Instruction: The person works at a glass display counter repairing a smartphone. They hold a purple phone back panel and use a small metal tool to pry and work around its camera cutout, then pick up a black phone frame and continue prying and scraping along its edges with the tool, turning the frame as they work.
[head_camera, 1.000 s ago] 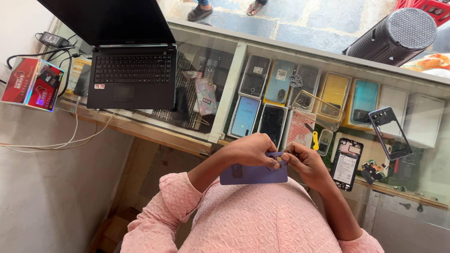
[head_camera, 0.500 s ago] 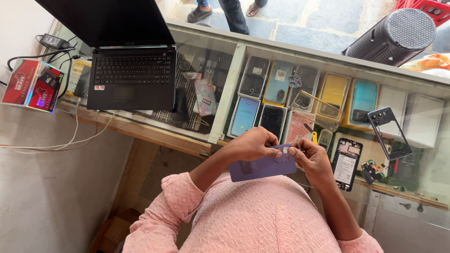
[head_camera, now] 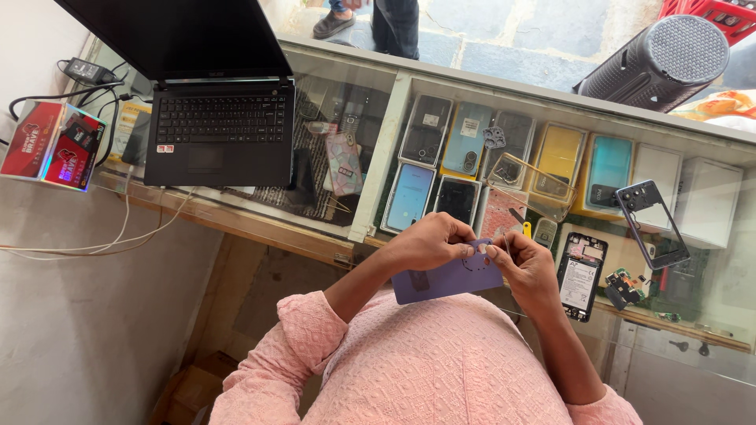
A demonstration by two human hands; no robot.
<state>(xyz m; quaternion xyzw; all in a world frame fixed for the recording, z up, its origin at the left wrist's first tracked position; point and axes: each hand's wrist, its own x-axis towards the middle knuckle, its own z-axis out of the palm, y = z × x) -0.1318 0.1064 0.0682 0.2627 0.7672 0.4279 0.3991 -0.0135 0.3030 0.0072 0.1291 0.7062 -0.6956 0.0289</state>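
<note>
The purple phone back cover (head_camera: pixel 445 279) has tipped since a second ago: it lay nearly level then, and now its near-left corner hangs lower toward my chest while the camera-cutout end rides up between my hands, so I judge the work has settled on that cutout corner. I hold the cover in front of my pink-sleeved body, just off the near edge of the glass desk (head_camera: pixel 370 169). My left hand (head_camera: pixel 429 242) is closed over the cover's upper edge, fingers curled down on it. My right hand (head_camera: pixel 529 266) pinches the cover's right end and also grips a thin metal tool (head_camera: pixel 506 245), its tip standing just beside the cutout. Beyond the cover, on the desk, lies an opened black phone (head_camera: pixel 583 274); farther off, a camera frame piece (head_camera: pixel 650 223) and the open laptop (head_camera: pixel 216 126).
</note>
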